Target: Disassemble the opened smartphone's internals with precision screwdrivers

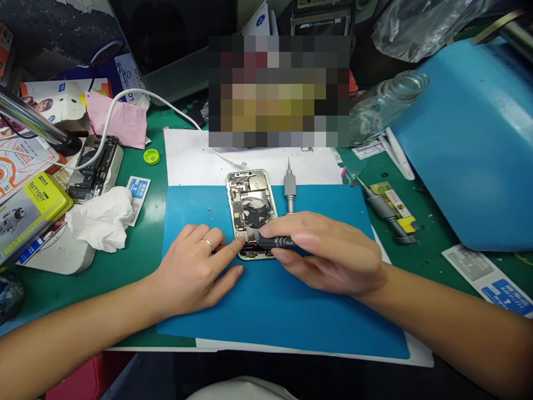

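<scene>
An opened smartphone [257, 203] lies on the blue mat with its inner parts and boards bare. My left hand [197, 269] rests beside it, fingers loosely spread, with the index fingertip touching the phone's lower left side. Over the phone's lower right part, my right hand [333, 250] is closed around a slim black tool [275, 242]. Its tip points at the lower inside of the phone; the tip and its exact kind are hard to make out. A grey precision screwdriver [290, 189] lies just right of the phone, partly behind my right hand.
Small metal bits [209, 211] lie left of the phone on the blue mat [266, 311]. A white cable [183, 109] arches down behind it. To the left are another opened phone [95, 166] and a crumpled tissue [102, 219]; to the right, another screwdriver [385, 211] and a glass jar [387, 105].
</scene>
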Demonstrator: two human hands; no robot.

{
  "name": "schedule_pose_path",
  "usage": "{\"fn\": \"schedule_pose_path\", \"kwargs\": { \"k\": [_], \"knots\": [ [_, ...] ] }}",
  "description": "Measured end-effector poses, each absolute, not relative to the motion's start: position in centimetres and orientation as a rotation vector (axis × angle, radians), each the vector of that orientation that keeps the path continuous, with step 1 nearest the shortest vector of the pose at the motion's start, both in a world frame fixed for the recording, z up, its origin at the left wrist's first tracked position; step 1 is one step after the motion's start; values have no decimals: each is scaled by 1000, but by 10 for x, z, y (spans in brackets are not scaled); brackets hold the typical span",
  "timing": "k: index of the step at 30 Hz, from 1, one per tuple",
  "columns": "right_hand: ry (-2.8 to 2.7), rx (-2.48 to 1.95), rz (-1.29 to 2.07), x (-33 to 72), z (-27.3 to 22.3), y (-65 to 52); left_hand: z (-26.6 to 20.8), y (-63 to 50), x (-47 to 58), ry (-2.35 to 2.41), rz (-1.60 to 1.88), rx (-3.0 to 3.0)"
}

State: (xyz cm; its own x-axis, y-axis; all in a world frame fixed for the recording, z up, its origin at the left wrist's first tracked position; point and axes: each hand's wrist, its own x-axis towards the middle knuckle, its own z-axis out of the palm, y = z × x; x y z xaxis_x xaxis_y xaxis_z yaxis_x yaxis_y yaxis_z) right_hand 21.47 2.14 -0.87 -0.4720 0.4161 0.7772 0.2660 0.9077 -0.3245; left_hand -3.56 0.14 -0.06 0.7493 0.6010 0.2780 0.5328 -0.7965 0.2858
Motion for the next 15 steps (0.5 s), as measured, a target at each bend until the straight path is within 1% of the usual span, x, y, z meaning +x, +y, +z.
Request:
{"fn": "schedule_pose_path", "kwargs": {
  "k": [7,15],
  "knots": [
    [-1966,-543,279,216,-13,20,0,2,-36,903,524,2752],
    [-1969,-564,362,220,-11,23,0,2,-35,903,528,2742]
  ]
}}
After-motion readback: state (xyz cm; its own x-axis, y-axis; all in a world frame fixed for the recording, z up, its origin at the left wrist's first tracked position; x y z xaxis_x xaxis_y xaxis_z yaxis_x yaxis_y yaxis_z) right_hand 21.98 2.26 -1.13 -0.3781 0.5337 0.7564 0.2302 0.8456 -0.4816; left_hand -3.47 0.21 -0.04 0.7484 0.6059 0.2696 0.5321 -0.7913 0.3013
